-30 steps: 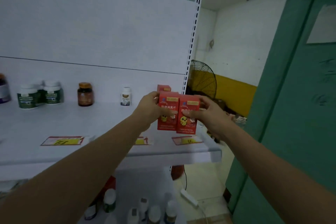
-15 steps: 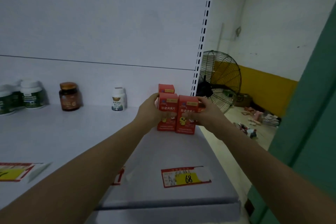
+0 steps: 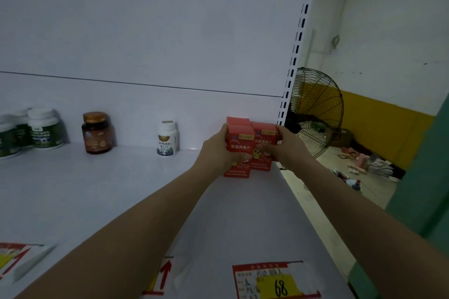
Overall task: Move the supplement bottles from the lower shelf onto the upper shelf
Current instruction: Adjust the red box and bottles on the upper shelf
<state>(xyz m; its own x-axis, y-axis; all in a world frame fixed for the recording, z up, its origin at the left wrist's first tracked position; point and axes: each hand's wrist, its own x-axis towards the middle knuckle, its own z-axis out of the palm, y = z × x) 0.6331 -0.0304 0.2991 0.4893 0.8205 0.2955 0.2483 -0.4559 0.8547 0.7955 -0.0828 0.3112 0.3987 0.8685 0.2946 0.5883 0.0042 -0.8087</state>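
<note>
Red cardboard supplement boxes (image 3: 239,150) were gripped from both sides, the left hand (image 3: 216,153) curled round the nearer box, the right hand (image 3: 289,145) round the farther, at the back right corner of the flat white upper shelf (image 3: 121,189). The shelf's right edge was seen just beside them; open shelf was left between boxes and white plastic bottle (image 3: 167,139).

Three red cardboard boxes (image 3: 239,153). Two hands, both mine: left hand (image 3: 216,153), right hand (image 3: 286,148). One brown glass bottle with a copper lid (image 3: 96,133). One white plastic bottle with a white cap (image 3: 167,139). Three green-labelled white-lidded plastic bottles (image 3: 45,128), the far-left one cut by the frame edge. Three red-and-yellow price labels (image 3: 274,279), one half under my arm. One white metal shelf (image 3: 97,189). One black wire fan (image 3: 315,114).
</note>
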